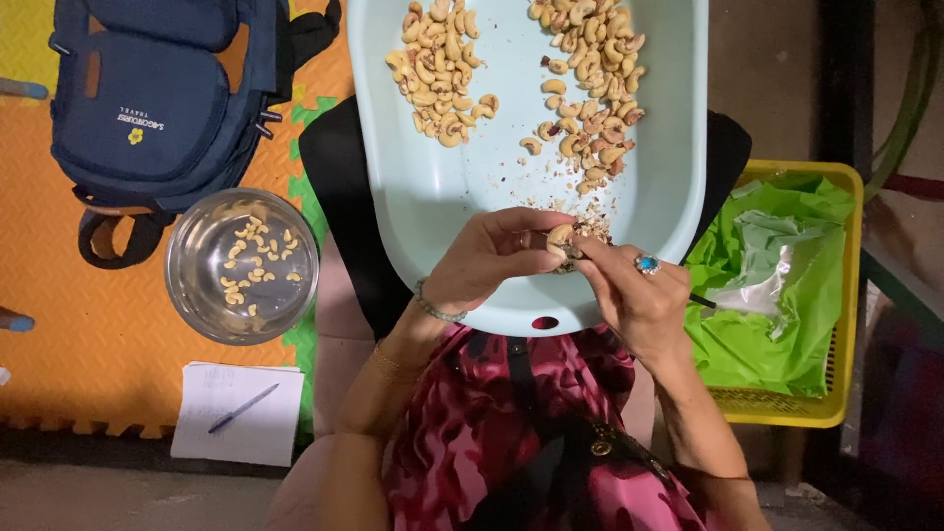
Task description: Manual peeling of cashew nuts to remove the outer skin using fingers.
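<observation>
My right hand | pinches cashew with my left hand | over pale tray | steel bowl left of tray

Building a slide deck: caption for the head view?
Both hands, left hand and right hand, peel a cashew over a pale blue tray.
</observation>
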